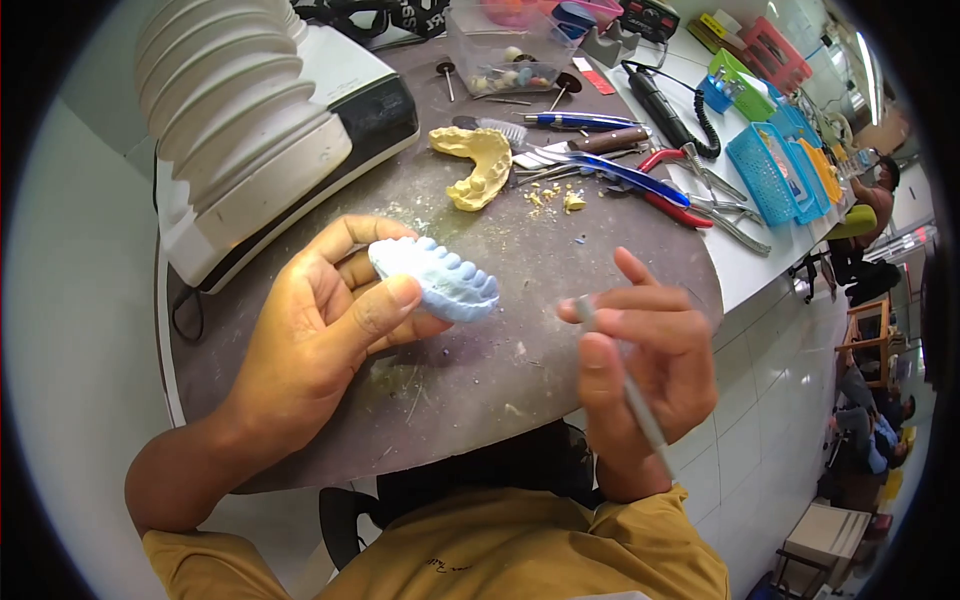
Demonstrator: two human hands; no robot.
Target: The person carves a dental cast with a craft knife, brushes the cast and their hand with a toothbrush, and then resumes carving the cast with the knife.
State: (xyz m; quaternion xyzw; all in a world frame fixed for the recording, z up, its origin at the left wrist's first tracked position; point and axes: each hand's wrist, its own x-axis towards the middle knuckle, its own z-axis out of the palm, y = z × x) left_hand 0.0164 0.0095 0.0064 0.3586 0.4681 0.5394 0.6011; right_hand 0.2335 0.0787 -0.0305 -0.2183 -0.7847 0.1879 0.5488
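Blue dental cast (450, 283) sat in the head view on the near side of the yellow arch (490, 165), raised above the grey-brown bench top (600, 235), its row of teeth turned toward that arch. Your left hand (310, 330) was clamped on it, thumb across the near face and fingers behind, so part of the cast was covered. Your right hand (655, 350), nearer you and to the right of the yellow arch, pinched a slim grey tool (643, 410) between thumb and fingers; its ends were too blurred to make out. Your hands were apart, and the tool did not touch the cast.

Just right of the yellow arch lay yellow crumbs (573, 201), and beyond them a crowded heap took up the bench: a brown-handled tool (610, 140), a blue-handled tool (650, 185) and red-handled pliers (680, 212). A brush (503, 130) lay close against the arch's far side. Farther beyond the arch stood a clear box (500, 50) of small pieces; far to its right lay a black handpiece (655, 105) with a coiled cord. Left of the arch, a thick white ribbed hose (245, 90) and a white-and-black unit (370, 115) blocked that side of your bench.
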